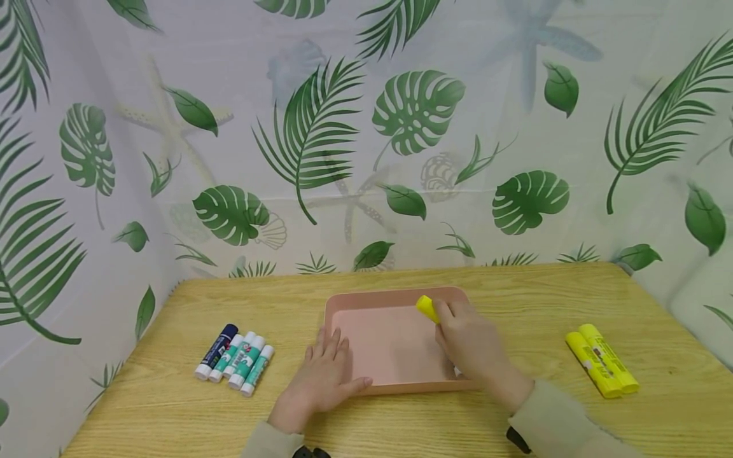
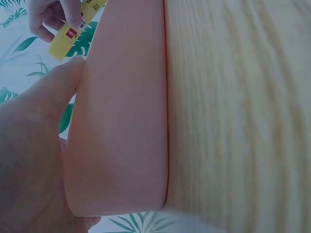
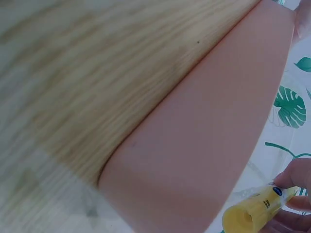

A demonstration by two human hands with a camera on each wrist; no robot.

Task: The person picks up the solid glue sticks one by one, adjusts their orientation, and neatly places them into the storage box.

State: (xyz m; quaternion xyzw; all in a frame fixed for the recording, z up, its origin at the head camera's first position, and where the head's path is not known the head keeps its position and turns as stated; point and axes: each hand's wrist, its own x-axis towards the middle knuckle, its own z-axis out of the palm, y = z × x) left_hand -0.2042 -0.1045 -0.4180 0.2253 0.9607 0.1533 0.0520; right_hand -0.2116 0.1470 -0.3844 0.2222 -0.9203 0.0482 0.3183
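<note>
My right hand (image 1: 466,337) grips a yellow glue stick (image 1: 426,308) over the right side of a shallow pink tray (image 1: 383,343). In the right wrist view, the round end of the glue stick (image 3: 248,213) faces the camera beyond the tray wall (image 3: 194,121). My left hand (image 1: 325,375) rests with spread fingers on the tray's front left corner, its thumb along the front rim. The left wrist view shows that thumb (image 2: 60,82) at the tray's edge. A small white piece (image 1: 458,371) peeks out below my right hand, mostly hidden.
Left of the tray lies a row of several glue sticks, one dark blue (image 1: 219,350) and the others white and green (image 1: 246,362). Two yellow glue sticks (image 1: 601,360) lie side by side at the right. A leaf-patterned cloth (image 1: 355,159) hangs behind the wooden table (image 1: 172,420).
</note>
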